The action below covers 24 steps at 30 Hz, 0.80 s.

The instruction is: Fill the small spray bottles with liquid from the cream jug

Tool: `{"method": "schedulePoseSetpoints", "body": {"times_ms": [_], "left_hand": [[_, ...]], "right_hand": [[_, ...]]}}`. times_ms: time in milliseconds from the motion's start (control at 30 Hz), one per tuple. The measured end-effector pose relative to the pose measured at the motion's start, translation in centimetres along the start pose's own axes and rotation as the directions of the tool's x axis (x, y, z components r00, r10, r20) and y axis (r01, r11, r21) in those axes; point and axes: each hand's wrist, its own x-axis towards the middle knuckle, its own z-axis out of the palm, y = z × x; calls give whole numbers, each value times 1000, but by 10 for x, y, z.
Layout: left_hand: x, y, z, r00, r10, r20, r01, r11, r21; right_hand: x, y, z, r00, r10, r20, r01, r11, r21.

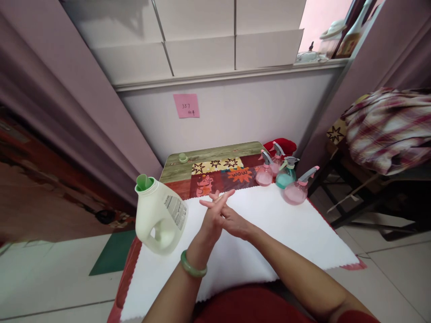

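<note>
My left hand (213, 218), with a green bangle (192, 265) on its wrist, and my right hand (235, 223) meet over the middle of the table. They touch each other with fingers crossing and stretched out, and no object shows in either. Left of them stands a pale green detergent jug (153, 229), uncapped, its green spout showing. A light green cap (183, 158) lies at the table's back left. To the right are a teal spray bottle (285, 178) and several pink ones, among them a near pink spray bottle (296, 193). Beneath my hands is a white cloth (262, 251).
The patterned tabletop (175, 169) shows behind the cloth. Something red (284, 145) sits past the back right corner. A pink note (186, 106) is on the wall. Curtains (77, 112) hang at both sides, and plaid fabric (387, 130) lies on furniture at right.
</note>
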Motion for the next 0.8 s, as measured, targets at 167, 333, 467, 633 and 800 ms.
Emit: {"method": "schedulePoseSetpoints", "body": {"times_ms": [167, 333, 467, 633, 800], "left_hand": [[12, -13, 2, 996, -89, -26, 89, 996, 4], [13, -53, 12, 965, -97, -243, 152, 963, 220], [0, -108, 22, 989, -2, -148, 111, 674, 730], [-8, -143, 28, 998, 44, -44, 16, 510, 860], [3, -131, 22, 990, -134, -37, 105, 543, 833]], "right_hand": [[-8, 19, -12, 999, -16, 35, 17, 999, -32], [-17, 73, -27, 962, 108, -249, -212, 874, -438], [-26, 123, -30, 888, 207, -411, -459, 452, -765], [-33, 147, -25, 899, 247, -362, -424, 276, -863], [-30, 137, -32, 876, 321, -361, -466, 369, -804]]}}
